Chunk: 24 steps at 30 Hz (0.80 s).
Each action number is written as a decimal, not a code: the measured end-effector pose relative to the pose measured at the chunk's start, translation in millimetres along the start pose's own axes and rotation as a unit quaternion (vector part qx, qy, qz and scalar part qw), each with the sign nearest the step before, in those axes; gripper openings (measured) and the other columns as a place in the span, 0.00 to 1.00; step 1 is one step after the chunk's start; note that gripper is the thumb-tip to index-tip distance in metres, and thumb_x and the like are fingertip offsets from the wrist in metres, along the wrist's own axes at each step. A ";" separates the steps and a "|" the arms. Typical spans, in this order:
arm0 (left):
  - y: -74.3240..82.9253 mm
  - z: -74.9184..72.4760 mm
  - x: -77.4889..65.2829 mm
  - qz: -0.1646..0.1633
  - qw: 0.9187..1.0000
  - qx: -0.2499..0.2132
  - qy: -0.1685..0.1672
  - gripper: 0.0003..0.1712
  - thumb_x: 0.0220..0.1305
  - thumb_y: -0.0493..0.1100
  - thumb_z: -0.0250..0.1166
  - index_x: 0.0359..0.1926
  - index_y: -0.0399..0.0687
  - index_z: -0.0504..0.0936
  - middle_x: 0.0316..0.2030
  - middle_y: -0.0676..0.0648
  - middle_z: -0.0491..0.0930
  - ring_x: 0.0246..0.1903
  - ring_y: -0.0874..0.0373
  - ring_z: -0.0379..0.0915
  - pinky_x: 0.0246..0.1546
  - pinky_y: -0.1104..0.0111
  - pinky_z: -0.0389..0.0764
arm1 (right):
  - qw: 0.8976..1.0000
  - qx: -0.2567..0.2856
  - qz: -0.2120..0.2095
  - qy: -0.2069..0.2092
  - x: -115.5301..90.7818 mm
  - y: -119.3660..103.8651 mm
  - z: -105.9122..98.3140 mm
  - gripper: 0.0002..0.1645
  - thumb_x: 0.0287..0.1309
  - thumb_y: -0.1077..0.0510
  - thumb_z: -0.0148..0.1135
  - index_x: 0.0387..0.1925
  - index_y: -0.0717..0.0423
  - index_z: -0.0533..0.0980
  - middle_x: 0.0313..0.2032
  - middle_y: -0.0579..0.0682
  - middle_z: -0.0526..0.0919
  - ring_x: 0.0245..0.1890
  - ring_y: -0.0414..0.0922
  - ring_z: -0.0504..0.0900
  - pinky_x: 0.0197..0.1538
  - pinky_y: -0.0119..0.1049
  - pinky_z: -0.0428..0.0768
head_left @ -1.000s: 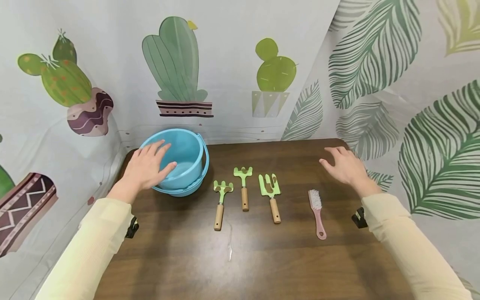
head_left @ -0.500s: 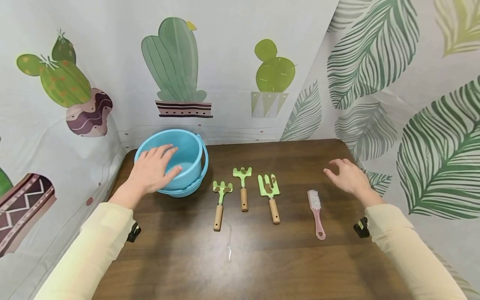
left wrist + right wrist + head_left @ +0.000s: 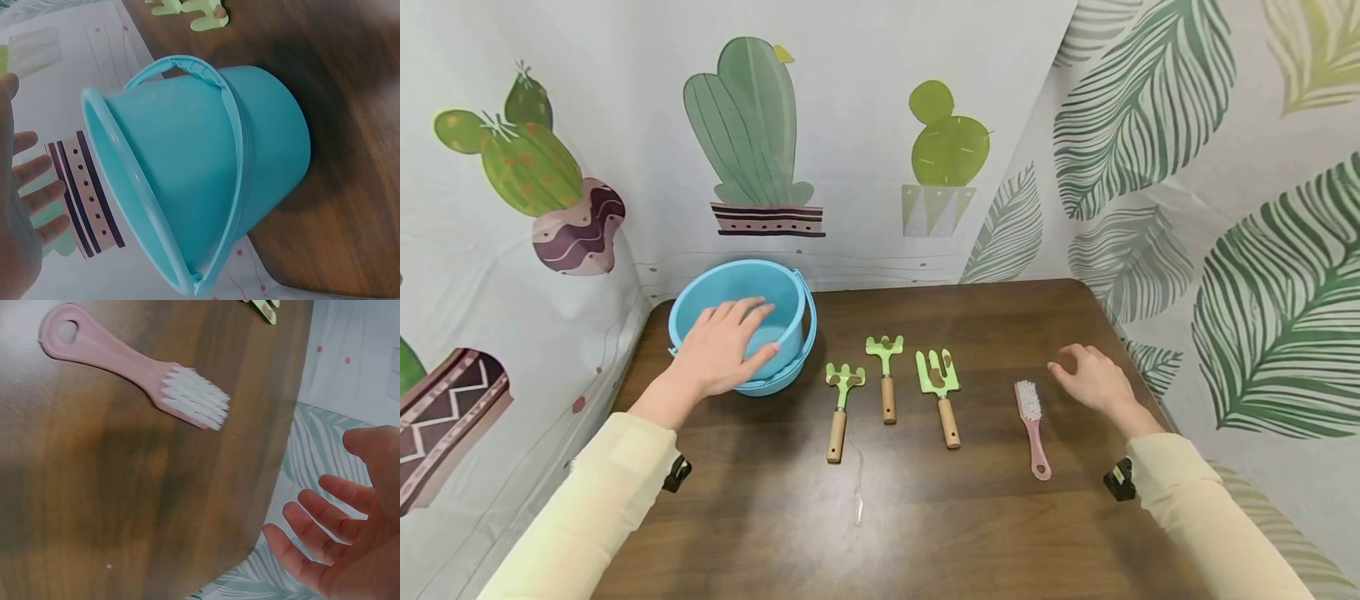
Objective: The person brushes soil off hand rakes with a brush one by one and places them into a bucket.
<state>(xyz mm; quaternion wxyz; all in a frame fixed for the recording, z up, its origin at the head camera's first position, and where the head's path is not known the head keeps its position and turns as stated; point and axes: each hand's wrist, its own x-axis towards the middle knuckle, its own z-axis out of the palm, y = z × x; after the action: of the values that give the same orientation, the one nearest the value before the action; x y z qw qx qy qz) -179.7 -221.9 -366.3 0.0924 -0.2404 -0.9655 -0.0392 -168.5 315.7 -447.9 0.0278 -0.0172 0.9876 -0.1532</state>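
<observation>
A light blue bucket (image 3: 778,354) with its handle lowered stands at the back left of the table. Over its near rim hovers my left hand (image 3: 718,350), fingers loosely spread and holding nothing; the left wrist view shows it apart from the bucket (image 3: 181,150). To the right, a pink brush (image 3: 1036,442) with white bristles lies bristles up. My right hand (image 3: 1097,379) hangs in the air just right of the brush, fingers relaxed, with nothing in them. In the right wrist view a gap separates that hand (image 3: 350,531) from the brush (image 3: 125,353).
Between bucket and brush lie three green tools with wooden handles: a small rake (image 3: 837,425), another rake (image 3: 889,400) behind it, and a hand fork (image 3: 949,421). The brown table (image 3: 925,533) ends at cloth-covered walls (image 3: 865,150) behind and at both sides.
My left hand has moved right and slightly nearer over the bucket. The right hand has come lower, toward the brush's level. The bucket, brush and tools have stayed in place.
</observation>
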 end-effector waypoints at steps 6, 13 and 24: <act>9.2 4.2 0.0 0.020 1.000 0.005 -0.001 0.36 0.60 0.63 0.52 0.62 0.47 0.67 0.62 0.43 0.65 0.60 0.43 0.61 0.54 0.48 0.62 | 1.000 0.018 0.006 -0.006 -9.1 3.7 15.0 0.31 0.60 0.43 0.51 0.53 0.64 0.69 0.47 0.67 0.74 0.45 0.66 0.74 0.42 0.59 0.71; 19.8 9.9 0.1 0.042 0.999 0.002 0.010 0.35 0.60 0.62 0.54 0.62 0.47 0.67 0.61 0.43 0.66 0.59 0.44 0.61 0.54 0.50 0.63 | 0.999 0.031 0.015 -0.009 -20.1 4.2 32.5 0.28 0.58 0.47 0.54 0.50 0.66 0.70 0.43 0.65 0.77 0.42 0.63 0.77 0.39 0.56 0.73; 25.6 19.3 -0.5 0.064 0.997 -0.002 0.035 0.34 0.59 0.62 0.54 0.61 0.47 0.68 0.59 0.43 0.68 0.57 0.44 0.64 0.53 0.50 0.65 | 0.997 0.040 0.055 -0.033 -32.8 8.1 60.4 0.27 0.55 0.48 0.56 0.46 0.67 0.70 0.35 0.61 0.78 0.34 0.57 0.78 0.33 0.52 0.74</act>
<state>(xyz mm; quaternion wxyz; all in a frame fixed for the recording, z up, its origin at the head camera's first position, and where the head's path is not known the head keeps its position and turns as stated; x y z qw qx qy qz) -170.3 -197.3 -384.5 0.1285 -0.3007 -0.9440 -0.0433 -132.3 306.5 -506.2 0.0692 0.0334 0.9788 -0.1899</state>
